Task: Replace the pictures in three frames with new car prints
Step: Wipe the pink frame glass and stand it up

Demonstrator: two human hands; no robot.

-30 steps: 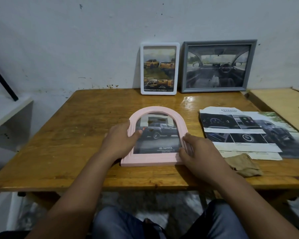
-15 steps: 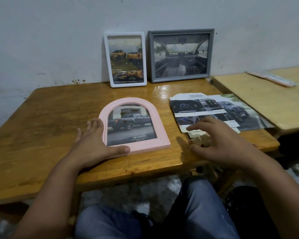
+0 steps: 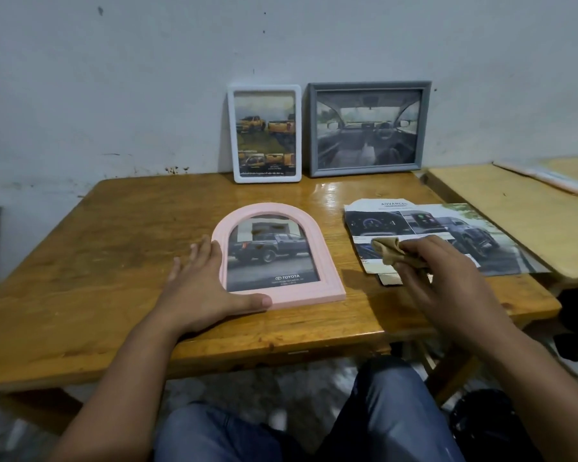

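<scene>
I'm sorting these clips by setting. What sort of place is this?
Probably a plain room in a home or small workshop, not a shop. A worn wooden table stands against a scuffed, stained wall, a second table sits beside it, and two frames lean on the wall.

A pink arched frame (image 3: 277,258) with a dark pickup print is laid flat near the front edge of the wooden bench (image 3: 114,261). Its left side is steadied by the flat left hand (image 3: 207,288). A tan cloth (image 3: 392,251) is pinched by the right hand (image 3: 447,278) over car brochure pages (image 3: 464,235) toward the right edge. A white frame (image 3: 266,133) and a grey frame (image 3: 367,128) are propped at the back edge.
</scene>
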